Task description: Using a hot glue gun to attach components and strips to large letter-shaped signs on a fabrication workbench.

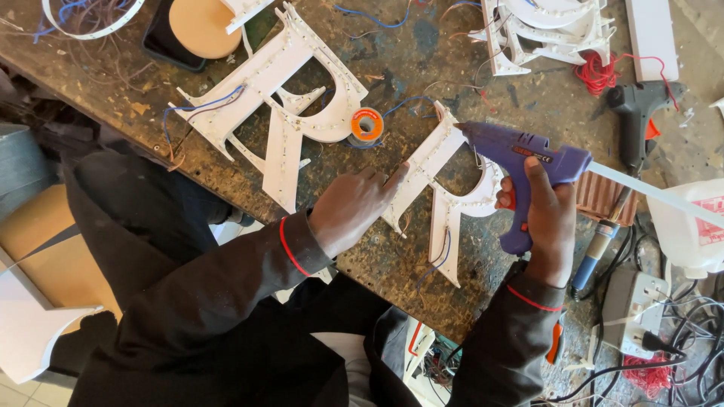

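Observation:
My right hand (544,226) grips a purple glue gun (528,162) with a white glue stick jutting from its back; the nozzle points at the top of a white letter-shaped sign shell (445,192) lined with small lights and thin wires. My left hand (354,207) presses down on that shell's left stroke, index finger stretched along it. A second, larger white letter shell (283,98) lies to the left on the worn workbench (392,256).
An orange solder spool (366,124) sits between the two letters. More white shells (547,34) are stacked at the back, beside red wire (597,73) and a black glue gun (641,113). A power strip (630,301), cables and a white jug (690,226) crowd the right.

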